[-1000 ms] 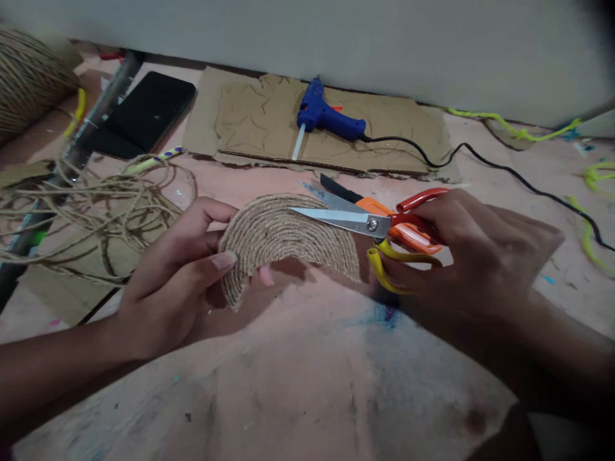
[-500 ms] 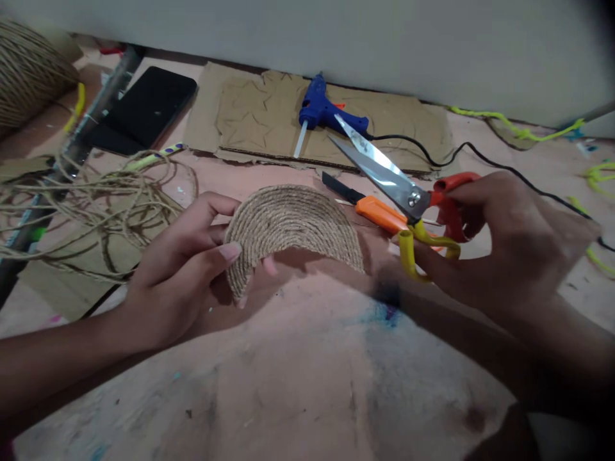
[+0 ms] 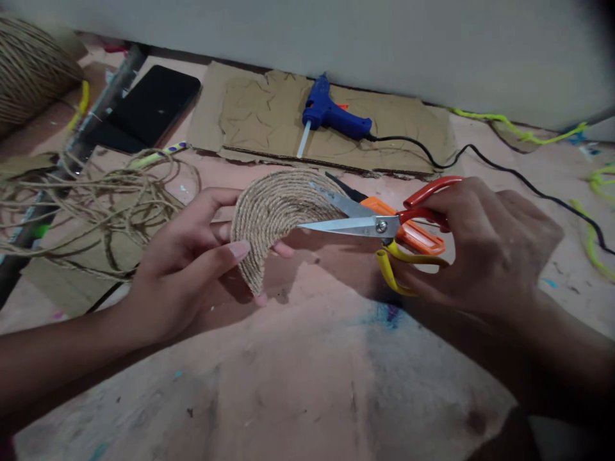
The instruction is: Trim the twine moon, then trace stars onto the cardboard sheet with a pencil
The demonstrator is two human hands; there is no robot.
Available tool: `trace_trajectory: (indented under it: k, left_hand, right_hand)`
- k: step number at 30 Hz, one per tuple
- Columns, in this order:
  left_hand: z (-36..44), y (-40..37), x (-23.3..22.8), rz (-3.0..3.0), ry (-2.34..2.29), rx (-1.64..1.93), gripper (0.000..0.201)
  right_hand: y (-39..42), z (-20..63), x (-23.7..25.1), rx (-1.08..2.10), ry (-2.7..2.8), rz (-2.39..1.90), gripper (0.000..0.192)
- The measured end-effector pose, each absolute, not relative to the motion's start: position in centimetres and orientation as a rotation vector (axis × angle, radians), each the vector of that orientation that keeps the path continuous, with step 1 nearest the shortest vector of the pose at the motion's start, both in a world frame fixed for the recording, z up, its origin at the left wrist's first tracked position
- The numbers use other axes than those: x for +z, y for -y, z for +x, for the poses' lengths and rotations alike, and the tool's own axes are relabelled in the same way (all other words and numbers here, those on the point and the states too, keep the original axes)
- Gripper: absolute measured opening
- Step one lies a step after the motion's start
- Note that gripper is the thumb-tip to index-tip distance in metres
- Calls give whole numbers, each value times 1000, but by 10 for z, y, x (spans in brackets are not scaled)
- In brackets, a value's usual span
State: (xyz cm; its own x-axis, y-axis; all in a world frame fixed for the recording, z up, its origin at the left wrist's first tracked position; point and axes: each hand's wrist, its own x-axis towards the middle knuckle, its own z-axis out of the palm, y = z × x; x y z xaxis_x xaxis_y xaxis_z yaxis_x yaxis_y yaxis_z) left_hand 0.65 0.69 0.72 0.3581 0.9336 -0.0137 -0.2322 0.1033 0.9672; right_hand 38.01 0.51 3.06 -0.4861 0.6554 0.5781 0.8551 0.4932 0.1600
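My left hand (image 3: 192,256) grips a crescent-shaped piece covered in rows of jute twine (image 3: 269,205), its thumb on top and fingers underneath. In my right hand (image 3: 485,250) is a pair of scissors (image 3: 353,224) with one red and one yellow handle. The blades stand apart and point left. One blade lies across the upper face of the crescent as seen from here, and the other tip is by its inner curve; I cannot tell whether they touch it. Behind the scissors lies an orange utility knife (image 3: 423,238), partly covered by them and by the crescent.
A blue glue gun (image 3: 331,115) with a black cord rests on cardboard (image 3: 254,115) at the back. Left are a black phone (image 3: 154,105), tangled twine (image 3: 125,211) and a large twine spool (image 3: 33,70). Yellow-green cord (image 3: 519,128) lies at the right.
My right hand has brought the scissors left and down, turning the blades from up-left to nearly level over the crescent. The crescent has shifted slightly right and tilted in my left hand.
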Motion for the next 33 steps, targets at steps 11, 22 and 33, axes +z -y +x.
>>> trace_trajectory:
  k: [11,22,33]
  left_hand:
    - [4,-8,7,1349,-853,916,28]
    - [-2,-2,-7,1958,-897,774,64]
    - [0,-2,-17,2454,-844,638,55]
  right_hand:
    - [-8,387,21,-511,2215,-1280,29]
    - [-84,459,-12,-296,2145,-1506,85]
    - [-89,455,-28,28,1948,-1321,21]
